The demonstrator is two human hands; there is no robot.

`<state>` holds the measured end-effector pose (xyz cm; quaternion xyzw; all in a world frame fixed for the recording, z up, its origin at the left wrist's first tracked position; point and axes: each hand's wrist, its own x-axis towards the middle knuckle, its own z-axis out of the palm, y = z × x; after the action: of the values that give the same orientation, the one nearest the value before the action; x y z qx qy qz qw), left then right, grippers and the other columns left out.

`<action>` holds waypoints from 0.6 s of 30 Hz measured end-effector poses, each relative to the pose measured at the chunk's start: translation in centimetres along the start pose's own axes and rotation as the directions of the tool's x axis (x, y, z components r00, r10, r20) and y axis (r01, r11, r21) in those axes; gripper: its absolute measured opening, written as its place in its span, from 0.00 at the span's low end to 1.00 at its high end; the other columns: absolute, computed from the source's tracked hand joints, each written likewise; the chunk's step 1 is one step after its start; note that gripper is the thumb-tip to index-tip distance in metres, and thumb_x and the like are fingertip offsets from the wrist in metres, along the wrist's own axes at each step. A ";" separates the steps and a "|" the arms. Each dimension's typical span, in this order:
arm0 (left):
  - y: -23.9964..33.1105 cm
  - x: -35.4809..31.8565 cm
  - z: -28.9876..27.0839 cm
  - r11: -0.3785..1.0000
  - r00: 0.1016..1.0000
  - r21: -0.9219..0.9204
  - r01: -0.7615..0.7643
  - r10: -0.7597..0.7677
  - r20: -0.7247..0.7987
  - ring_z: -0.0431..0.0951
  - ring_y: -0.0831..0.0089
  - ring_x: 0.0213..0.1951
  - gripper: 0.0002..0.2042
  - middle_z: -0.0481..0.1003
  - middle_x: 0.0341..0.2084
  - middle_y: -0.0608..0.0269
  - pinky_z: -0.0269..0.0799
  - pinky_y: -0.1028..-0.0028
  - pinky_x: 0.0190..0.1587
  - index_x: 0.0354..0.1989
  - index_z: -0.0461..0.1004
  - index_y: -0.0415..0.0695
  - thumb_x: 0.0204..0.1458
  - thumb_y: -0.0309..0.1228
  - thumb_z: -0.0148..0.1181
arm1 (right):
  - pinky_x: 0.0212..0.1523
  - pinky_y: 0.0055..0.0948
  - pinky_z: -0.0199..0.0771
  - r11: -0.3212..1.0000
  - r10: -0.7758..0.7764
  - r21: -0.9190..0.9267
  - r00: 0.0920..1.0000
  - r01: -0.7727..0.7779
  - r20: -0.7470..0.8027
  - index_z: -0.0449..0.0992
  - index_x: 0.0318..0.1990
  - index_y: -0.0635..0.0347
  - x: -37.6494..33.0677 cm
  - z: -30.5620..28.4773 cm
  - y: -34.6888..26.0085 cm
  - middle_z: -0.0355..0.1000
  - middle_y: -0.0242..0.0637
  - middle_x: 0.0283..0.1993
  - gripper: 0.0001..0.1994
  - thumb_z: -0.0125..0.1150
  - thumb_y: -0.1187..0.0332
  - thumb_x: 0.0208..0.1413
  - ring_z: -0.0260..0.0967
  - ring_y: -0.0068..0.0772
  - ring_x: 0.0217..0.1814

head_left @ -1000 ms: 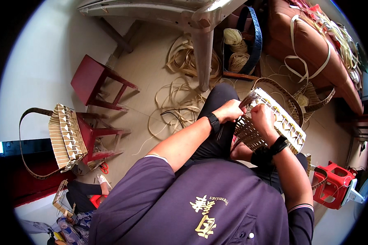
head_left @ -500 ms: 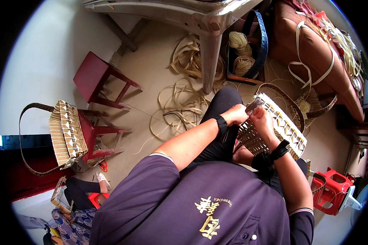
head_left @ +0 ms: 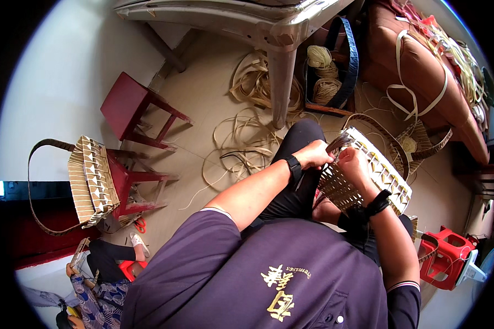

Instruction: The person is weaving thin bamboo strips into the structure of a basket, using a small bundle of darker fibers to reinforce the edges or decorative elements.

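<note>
The pale woven-strip basket [head_left: 365, 175] lies on the lap, right of frame centre, rim slightly lower than a second ago. The left hand [head_left: 314, 154] fingers pinch a dark strip end at the rim. The right hand [head_left: 355, 164] fingers now clamp the wall, suggesting tightening. Loose cane strips [head_left: 247, 142] lie on the floor, upper centre.

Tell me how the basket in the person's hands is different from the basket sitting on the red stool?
The basket on the lap is gripped by the left hand and right hand; the basket on the red stool stands alone, untouched. The lap basket lies tilted, and no finished handle shows on it; the stool basket has a long dark looped handle. Both are woven from pale strips.
</note>
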<state>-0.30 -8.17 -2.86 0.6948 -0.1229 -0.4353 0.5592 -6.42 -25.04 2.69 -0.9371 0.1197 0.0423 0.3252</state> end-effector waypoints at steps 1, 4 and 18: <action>0.1 -0.1 0.0 1.000 1.000 0.026 -0.001 0.001 -0.003 0.71 0.80 0.20 0.08 0.75 0.23 0.69 0.68 0.75 0.22 0.35 0.79 0.39 0.57 0.32 0.64 | 0.41 0.40 0.80 0.998 -0.022 -0.064 0.999 0.020 -0.028 0.86 0.35 0.59 -0.1 0.0 -0.5 0.79 0.52 0.28 0.08 0.63 0.73 0.47 0.82 0.47 0.35; 0.3 -0.4 0.0 0.996 0.998 0.079 0.035 -0.031 -0.052 0.73 0.79 0.20 0.09 0.76 0.22 0.66 0.69 0.73 0.22 0.34 0.79 0.39 0.57 0.33 0.65 | 0.40 0.39 0.81 0.982 -0.087 -0.169 0.996 0.081 -0.028 0.86 0.33 0.59 -0.4 -0.3 -1.4 0.80 0.49 0.27 0.07 0.63 0.72 0.48 0.82 0.45 0.33; 1.2 -2.6 0.2 0.893 0.915 0.403 -0.201 0.318 -0.248 0.80 0.59 0.33 0.12 0.80 0.28 0.51 0.75 0.63 0.35 0.35 0.81 0.37 0.53 0.35 0.66 | 0.45 0.38 0.81 0.999 0.047 0.016 0.994 -0.049 0.096 0.87 0.37 0.60 -1.9 -1.2 -2.0 0.83 0.48 0.34 0.10 0.62 0.73 0.48 0.83 0.44 0.40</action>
<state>-1.64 -6.99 -0.57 0.8234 -0.2067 -0.2116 0.4842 -7.75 -23.91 5.15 -0.9279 0.1270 0.0936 0.3379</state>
